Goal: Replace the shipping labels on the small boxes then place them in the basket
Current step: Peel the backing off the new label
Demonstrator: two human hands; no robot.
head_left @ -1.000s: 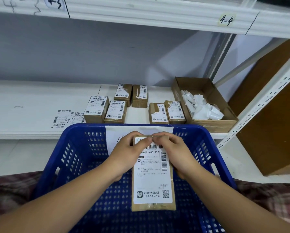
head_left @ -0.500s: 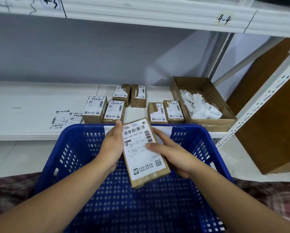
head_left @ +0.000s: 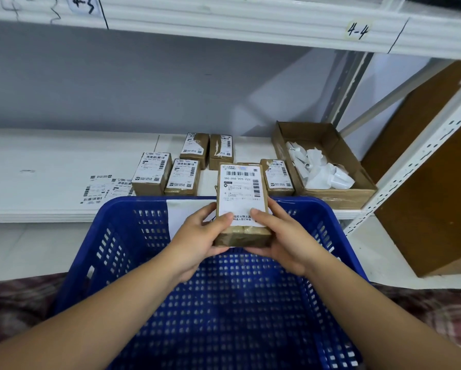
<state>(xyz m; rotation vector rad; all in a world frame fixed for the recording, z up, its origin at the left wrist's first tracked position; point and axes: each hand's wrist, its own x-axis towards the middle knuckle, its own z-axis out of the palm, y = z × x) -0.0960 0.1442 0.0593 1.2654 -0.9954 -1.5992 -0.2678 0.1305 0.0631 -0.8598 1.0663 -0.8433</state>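
A small brown box (head_left: 241, 193) with a white shipping label on top is held over the far rim of the blue plastic basket (head_left: 122, 244). My left hand (head_left: 200, 239) grips its near left corner, thumb on the label. My right hand (head_left: 282, 241) grips the near right corner the same way. Several more labelled small boxes (head_left: 152, 173) stand on the white shelf (head_left: 50, 166) behind the basket. Loose label sheets (head_left: 101, 188) lie flat on the shelf to their left.
An open cardboard box (head_left: 357, 194) holding crumpled white label scraps sits at the shelf's right end. A white slotted upright (head_left: 421, 158) and a brown board stand at the right. An upper shelf marked 4-4 (head_left: 357, 30) hangs overhead. Plaid cloth lies beneath the basket.
The box was tilted with both hands at its far end, then turned; now it lies straight, lifted toward the basket's far rim, with both hands at its near end.
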